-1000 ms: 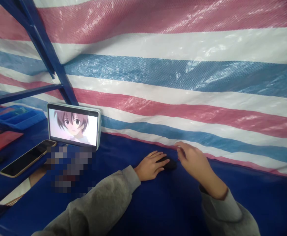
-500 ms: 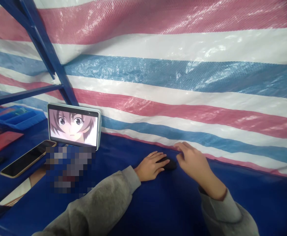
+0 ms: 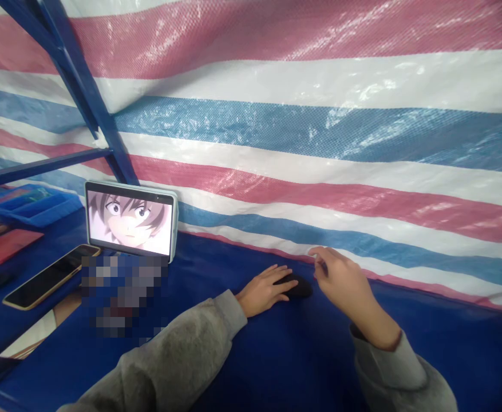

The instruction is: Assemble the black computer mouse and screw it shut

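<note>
The left hand point(image 3: 267, 290) is resting palm down with its fingers loosely spread over what looks like a black mouse point(image 3: 301, 287), which is lying on the blue tabletop point(image 3: 285, 355) near the striped sheet point(image 3: 302, 126). The right hand point(image 3: 340, 274) is hovering just beside the mouse, its fingers curling inward and leaving only a narrow gap to the thumb; whether it is pinching anything, I cannot tell. Both arms are wearing grey sleeves point(image 3: 182, 343). To the left, a tablet point(image 3: 130, 220) is standing upright and showing a cartoon. A phone point(image 3: 53, 277) is lying flat near it, its screen dark. Farther left, a red flat thing point(image 3: 6, 247) and a blue tray point(image 3: 57, 209) are lying, both blurred.
</note>
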The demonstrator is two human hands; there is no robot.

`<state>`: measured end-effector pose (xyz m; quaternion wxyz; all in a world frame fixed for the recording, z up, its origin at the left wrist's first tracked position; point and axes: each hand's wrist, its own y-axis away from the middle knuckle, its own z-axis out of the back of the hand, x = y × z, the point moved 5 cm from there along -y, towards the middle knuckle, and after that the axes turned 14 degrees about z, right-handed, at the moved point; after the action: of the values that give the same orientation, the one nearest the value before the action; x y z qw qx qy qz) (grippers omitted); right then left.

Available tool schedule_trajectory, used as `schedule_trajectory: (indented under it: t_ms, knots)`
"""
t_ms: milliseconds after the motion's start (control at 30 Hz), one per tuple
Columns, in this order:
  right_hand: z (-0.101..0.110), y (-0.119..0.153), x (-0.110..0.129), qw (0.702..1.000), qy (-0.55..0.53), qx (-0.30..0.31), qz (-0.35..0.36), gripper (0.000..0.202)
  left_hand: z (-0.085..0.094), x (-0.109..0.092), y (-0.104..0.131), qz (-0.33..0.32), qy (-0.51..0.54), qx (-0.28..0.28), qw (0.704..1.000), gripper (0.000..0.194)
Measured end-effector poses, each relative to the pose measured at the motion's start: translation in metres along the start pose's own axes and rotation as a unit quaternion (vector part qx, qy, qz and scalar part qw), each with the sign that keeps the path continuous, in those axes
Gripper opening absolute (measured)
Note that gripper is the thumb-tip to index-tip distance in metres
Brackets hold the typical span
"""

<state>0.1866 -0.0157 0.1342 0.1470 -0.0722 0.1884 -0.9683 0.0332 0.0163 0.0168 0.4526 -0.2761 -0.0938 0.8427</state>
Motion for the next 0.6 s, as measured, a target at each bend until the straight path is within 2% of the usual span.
schedule_trajectory:
  t_ms: [300, 600]
  knots:
    - [-0.0009, -0.0002, 0.0024, 1.0, 0.009, 0.02, 0.007, 0.028, 0.0001, 0.0002, 0.001, 0.008, -0.006, -0.018, 1.0, 0.041]
    - [-0.0021, -0.0006, -0.0011, 1.0, 0.004, 0.008, 0.006, 0.03, 0.0016, -0.0016, 0.0009, 0.008, -0.022, -0.011, 1.0, 0.04]
